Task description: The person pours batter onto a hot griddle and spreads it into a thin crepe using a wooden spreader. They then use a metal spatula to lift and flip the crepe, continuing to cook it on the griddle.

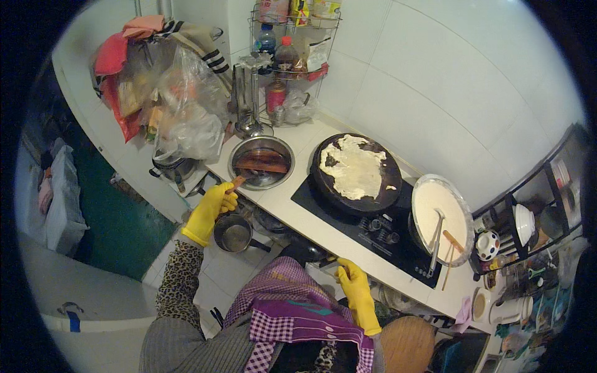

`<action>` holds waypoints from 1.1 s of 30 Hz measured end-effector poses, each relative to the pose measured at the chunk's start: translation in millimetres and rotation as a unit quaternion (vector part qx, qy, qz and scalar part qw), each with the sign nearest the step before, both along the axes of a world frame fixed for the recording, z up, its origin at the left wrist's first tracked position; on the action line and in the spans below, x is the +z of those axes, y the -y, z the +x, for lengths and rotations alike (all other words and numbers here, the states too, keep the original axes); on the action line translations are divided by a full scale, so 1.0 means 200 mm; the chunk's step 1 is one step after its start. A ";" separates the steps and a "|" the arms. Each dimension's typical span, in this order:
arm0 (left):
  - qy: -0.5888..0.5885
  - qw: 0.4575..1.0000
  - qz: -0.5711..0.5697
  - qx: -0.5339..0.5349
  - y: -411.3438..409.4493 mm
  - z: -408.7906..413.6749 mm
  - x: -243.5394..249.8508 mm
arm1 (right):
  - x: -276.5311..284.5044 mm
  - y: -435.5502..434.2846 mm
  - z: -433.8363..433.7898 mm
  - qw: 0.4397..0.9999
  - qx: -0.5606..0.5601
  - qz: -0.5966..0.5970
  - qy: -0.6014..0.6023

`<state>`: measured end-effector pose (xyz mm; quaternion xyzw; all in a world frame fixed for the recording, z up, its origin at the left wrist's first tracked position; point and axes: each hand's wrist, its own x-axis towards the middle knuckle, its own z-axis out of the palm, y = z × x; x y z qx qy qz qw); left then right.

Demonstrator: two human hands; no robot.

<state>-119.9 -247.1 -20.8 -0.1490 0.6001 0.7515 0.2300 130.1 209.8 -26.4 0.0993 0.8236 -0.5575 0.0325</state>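
My left hand, in a yellow rubber glove, is closed on a wooden handle at the near rim of a stainless steel bowl. Inside the bowl lies a broad wooden scraper blade in what looks like liquid; its join to the handle is unclear. My right hand, also gloved, is low beside the counter's front edge with curled fingers; whether it grips anything cannot be told. Pale, ragged batter covers much of a round black griddle.
The griddle stands on a black cooktop. To its right, a large bowl of batter holds a ladle and a wooden spreader. A wire rack with bottles is at the back. Below the counter are a saucepan and round wooden board.
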 end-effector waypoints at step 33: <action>-0.077 0.970 -0.223 0.064 0.00 0.22 0.25 | -0.26 1.23 -2.20 0.817 0.197 0.532 -0.100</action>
